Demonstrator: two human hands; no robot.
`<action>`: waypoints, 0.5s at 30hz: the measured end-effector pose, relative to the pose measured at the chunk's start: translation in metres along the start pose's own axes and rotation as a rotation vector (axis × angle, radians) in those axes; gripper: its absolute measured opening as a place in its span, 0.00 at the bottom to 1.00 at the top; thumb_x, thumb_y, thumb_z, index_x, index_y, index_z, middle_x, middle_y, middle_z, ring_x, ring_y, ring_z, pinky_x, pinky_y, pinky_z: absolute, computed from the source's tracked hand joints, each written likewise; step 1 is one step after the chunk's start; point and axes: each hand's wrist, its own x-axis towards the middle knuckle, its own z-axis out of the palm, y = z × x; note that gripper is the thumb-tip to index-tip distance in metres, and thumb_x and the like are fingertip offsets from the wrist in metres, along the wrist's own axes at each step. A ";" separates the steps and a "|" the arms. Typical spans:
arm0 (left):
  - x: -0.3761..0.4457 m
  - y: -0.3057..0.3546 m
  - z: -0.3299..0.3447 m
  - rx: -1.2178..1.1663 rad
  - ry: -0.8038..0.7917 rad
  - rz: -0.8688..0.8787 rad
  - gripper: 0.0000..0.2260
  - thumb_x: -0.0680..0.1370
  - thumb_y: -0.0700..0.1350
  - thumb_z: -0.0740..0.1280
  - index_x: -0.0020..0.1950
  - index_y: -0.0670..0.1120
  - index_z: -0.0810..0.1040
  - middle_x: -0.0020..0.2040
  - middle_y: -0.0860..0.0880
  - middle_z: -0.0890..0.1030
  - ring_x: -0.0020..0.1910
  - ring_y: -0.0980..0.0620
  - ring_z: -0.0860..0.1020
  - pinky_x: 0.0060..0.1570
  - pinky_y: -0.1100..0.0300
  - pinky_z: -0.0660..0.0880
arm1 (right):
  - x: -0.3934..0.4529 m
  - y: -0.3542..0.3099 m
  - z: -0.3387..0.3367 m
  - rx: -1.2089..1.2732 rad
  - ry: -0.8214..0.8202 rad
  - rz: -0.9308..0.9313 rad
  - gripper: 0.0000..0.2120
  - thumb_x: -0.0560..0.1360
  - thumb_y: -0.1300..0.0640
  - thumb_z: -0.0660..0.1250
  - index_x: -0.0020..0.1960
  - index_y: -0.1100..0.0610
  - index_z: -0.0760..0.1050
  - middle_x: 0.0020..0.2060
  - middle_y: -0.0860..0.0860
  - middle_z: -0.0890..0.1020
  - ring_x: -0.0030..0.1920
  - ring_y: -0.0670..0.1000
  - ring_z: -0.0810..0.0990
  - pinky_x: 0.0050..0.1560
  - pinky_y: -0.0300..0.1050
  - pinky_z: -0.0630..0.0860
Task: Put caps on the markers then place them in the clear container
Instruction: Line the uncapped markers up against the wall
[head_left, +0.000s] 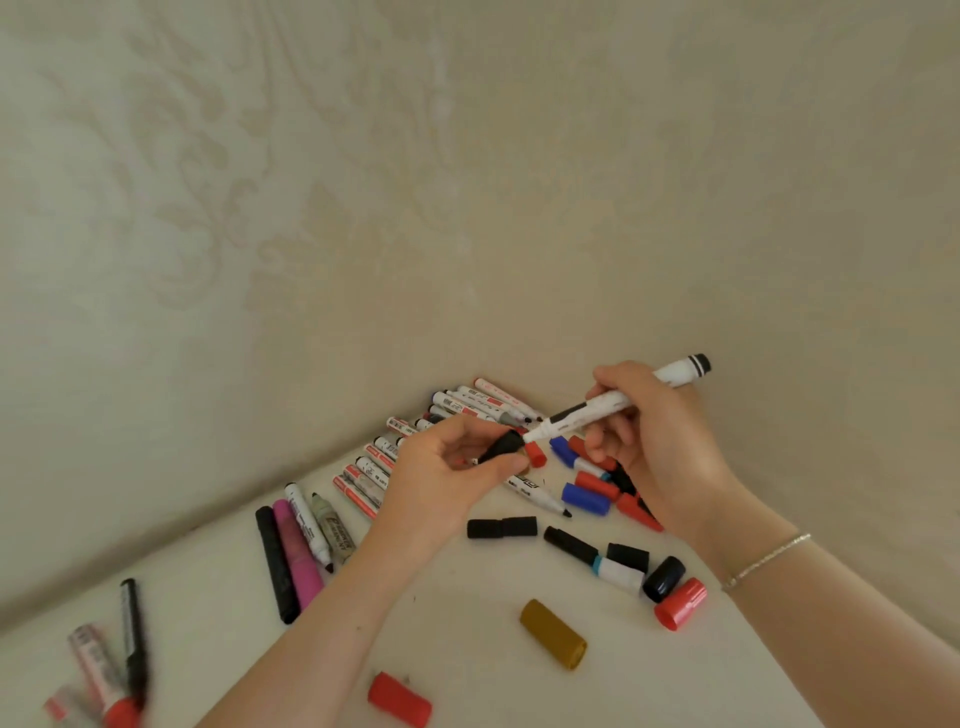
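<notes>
Right hand (660, 441) grips white marker (613, 400), tip aimed at black cap (503, 447) pinched in my left hand (447, 467). Loose caps and markers scattered on table (467, 649) beneath.

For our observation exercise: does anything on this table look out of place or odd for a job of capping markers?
Yes. Loose caps lie scattered apart from any marker: a mustard cap, a red cap near the front edge, another red cap at right. Several markers lie uncapped. No clear container is in view.
</notes>
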 end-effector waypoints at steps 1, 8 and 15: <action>0.000 0.001 0.000 0.000 0.001 0.010 0.10 0.69 0.38 0.76 0.42 0.52 0.82 0.42 0.57 0.85 0.44 0.59 0.82 0.46 0.68 0.76 | 0.000 0.001 0.003 -0.004 0.002 -0.006 0.13 0.77 0.63 0.61 0.34 0.62 0.71 0.17 0.52 0.64 0.20 0.51 0.70 0.25 0.41 0.71; -0.003 0.011 -0.010 -0.033 0.035 0.000 0.09 0.70 0.37 0.75 0.43 0.50 0.82 0.41 0.58 0.85 0.43 0.62 0.82 0.42 0.73 0.74 | -0.001 -0.001 0.014 0.034 0.040 -0.055 0.12 0.77 0.63 0.61 0.35 0.63 0.70 0.18 0.51 0.69 0.21 0.50 0.70 0.23 0.41 0.69; -0.006 0.013 -0.018 -0.800 0.026 -0.540 0.06 0.74 0.46 0.69 0.46 0.44 0.84 0.37 0.49 0.82 0.39 0.53 0.81 0.49 0.57 0.76 | -0.005 0.003 0.023 0.059 0.003 -0.072 0.13 0.76 0.63 0.61 0.33 0.62 0.70 0.20 0.53 0.70 0.21 0.51 0.70 0.24 0.41 0.69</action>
